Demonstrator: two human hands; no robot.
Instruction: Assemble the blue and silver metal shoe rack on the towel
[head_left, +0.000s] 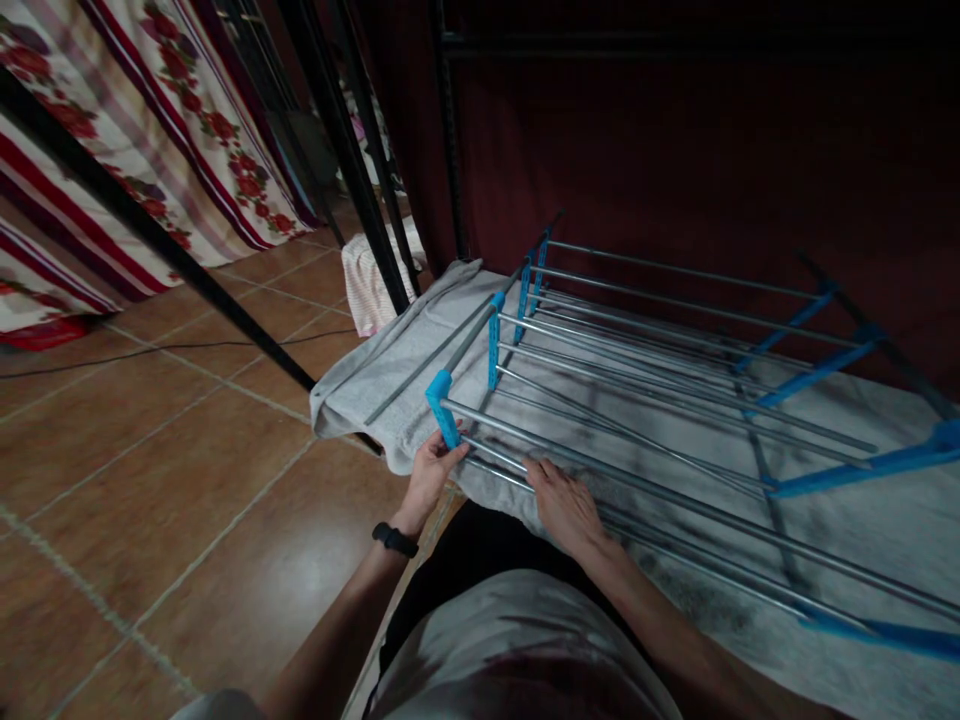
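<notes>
A rack of metal tubes and blue plastic connectors lies across a grey cloth [420, 330] in front of me. My left hand [433, 465], with a black band on its wrist, pinches the lower end of the near blue connector [441, 402]. Curled over a thin metal tube [499, 456] is my right hand [562, 498]; the tube's left end meets that connector. A thicker tube [570, 445] runs above it to the right. Further back, another blue connector [493, 345] stands upright. On the right side, blue arms [862, 472] slant, with some tube ends loose beside them.
Black metal poles [352, 150] rise at the left, one slanting down to the cloth. Beyond are tiled floor [247, 450], a dark cable [210, 345] and a floral curtain [202, 130]. A striped cloth [367, 285] hangs behind. Dark red fabric [675, 150] backs the rack.
</notes>
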